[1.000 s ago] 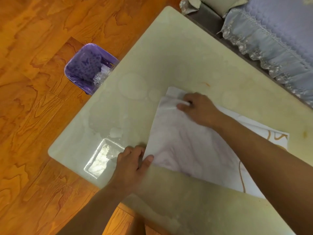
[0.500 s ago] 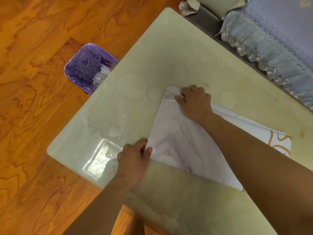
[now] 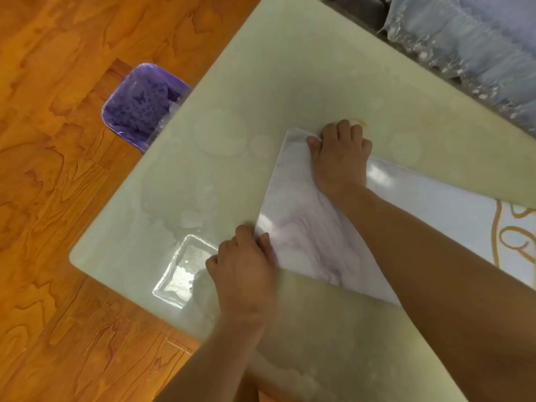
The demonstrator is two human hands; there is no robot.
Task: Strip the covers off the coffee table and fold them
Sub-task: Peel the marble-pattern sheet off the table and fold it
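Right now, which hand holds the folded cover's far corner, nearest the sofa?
The right hand, gripping the cover at its far corner; the left hand pinches the near corner.

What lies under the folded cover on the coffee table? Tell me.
Under the folded cover only the pale coffee table top shows around its edges. Left hand and right hand hold its corners; anything beneath is covered.

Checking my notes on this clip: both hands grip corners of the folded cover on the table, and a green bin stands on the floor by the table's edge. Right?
Not quite: the bin is purple, as the head view shows. The rest holds: left hand and right hand each grip a corner of the folded cover on the table.
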